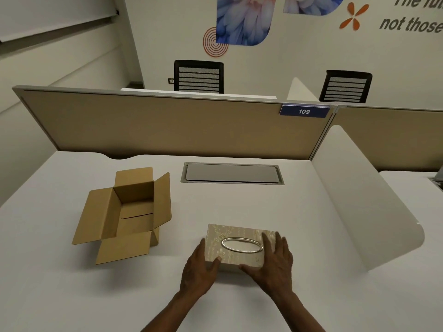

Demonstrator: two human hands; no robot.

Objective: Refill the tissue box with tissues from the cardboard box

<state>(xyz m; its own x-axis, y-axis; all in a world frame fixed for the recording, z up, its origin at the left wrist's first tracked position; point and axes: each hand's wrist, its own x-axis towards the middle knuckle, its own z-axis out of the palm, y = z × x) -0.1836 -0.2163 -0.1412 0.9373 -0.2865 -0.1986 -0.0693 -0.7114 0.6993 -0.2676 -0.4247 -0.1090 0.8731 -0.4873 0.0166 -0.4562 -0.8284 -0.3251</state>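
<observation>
Head view: 1 white desk [239, 204] carries the 2 task items. The tissue box [236, 245], beige with a pale leaf pattern, lies flat near the front edge of the desk, at centre. Its top face has 1 oval opening framed by a silver ring [241, 245]; no tissue shows in the opening.

The left hand [200, 267] grips the left end of the tissue box, with the thumb at the near left corner and the fingers along the left side. The right hand [275, 259] grips the right end, with the fingers spread across the top right of the lid and the thumb on the near side wall. Both hands are closed around the box, not released.

The cardboard box [127, 214] stands on the desk to the left of the tissue box, slightly farther back and apart from it. All 4 flaps are folded outward. The visible interior shows only bare brown cardboard.

A grey rectangular cover plate [232, 173] is set into the desk behind the tissue box. A tan partition [167, 125] borders the far edge and bears a blue tag [304, 111] marked 109. A white curved divider [364, 200] stands on the right. 2 black chairs [199, 76] show beyond the partition.
</observation>
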